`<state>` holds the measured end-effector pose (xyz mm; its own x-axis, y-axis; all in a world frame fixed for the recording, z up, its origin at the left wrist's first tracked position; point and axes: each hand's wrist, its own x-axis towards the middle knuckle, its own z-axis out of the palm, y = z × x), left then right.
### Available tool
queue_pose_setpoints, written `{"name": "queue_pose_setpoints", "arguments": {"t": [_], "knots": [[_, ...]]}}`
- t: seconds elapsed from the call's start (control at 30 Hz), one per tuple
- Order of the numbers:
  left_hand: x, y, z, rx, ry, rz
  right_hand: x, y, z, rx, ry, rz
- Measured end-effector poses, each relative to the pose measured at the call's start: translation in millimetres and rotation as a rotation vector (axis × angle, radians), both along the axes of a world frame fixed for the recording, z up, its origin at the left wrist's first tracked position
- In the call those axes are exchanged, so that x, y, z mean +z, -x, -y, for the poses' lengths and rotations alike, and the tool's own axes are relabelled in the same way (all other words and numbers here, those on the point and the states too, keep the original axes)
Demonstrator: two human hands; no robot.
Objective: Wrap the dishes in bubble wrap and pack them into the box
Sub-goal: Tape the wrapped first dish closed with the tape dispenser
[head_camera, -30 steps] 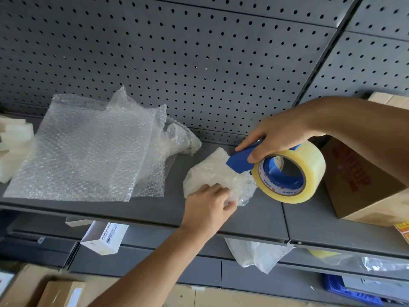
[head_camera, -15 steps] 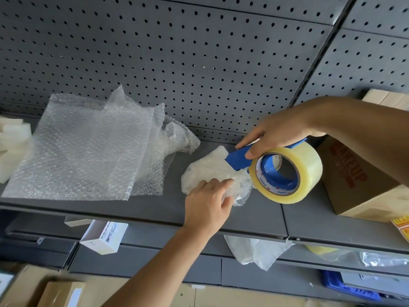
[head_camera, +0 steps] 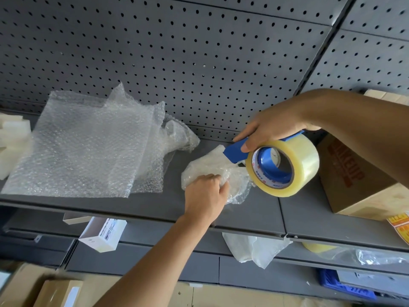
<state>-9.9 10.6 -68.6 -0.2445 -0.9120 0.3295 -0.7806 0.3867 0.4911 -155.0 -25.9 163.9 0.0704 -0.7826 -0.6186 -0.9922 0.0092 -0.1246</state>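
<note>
A small bundle wrapped in bubble wrap (head_camera: 205,165) lies on the grey shelf (head_camera: 254,209); the dish inside is hidden. My left hand (head_camera: 204,196) holds the bundle's near side, fingers curled over the wrap. My right hand (head_camera: 272,127) grips a blue tape dispenser (head_camera: 234,151) carrying a roll of clear tape (head_camera: 285,167), held just above the bundle's right end. A brown cardboard box (head_camera: 363,185) stands on the shelf to the right.
Loose sheets of bubble wrap (head_camera: 84,147) lie on the shelf's left part, with white foam blocks (head_camera: 13,138) at the far left. A grey pegboard wall rises behind. Below the shelf are a white carton (head_camera: 101,234), plastic bags (head_camera: 254,249) and cardboard boxes on the floor.
My right hand has shifted the tape dispenser slightly left and down toward the bundle. My left hand stays on the wrapped bundle, its fingers gathering the wrap a little more.
</note>
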Motion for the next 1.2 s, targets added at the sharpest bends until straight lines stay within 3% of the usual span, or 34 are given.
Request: {"name": "queue_pose_setpoints", "arguments": {"t": [0.17, 0.3, 0.6, 0.73, 0.83, 0.93, 1.1, 1.2], "knots": [[7, 0, -3, -0.003, -0.089, 0.036, 40, 4, -10, -0.059, 0.098, 0.159], [9, -2, -3, -0.037, -0.038, -0.087, 20, -4, -18, 0.044, 0.070, 0.005], [-3, -7, -2, -0.104, 0.120, -0.048, 9, 0, -17, -0.049, 0.070, 0.084], [0, -15, -3, -0.217, 0.154, 0.130, 9, 7, -16, -0.091, 0.068, 0.084], [10, -17, -7, -0.301, 0.043, 0.375, 9, 10, -16, -0.083, 0.076, 0.065], [13, -13, -7, -0.338, 0.173, 0.537, 9, 10, -15, -0.089, 0.071, 0.071], [1, -10, 3, -0.431, 0.499, 0.412, 11, 8, -15, -0.084, 0.083, 0.062], [-7, -15, 5, -0.467, 0.446, 0.204, 9, 6, -18, -0.058, 0.090, 0.047]]}}
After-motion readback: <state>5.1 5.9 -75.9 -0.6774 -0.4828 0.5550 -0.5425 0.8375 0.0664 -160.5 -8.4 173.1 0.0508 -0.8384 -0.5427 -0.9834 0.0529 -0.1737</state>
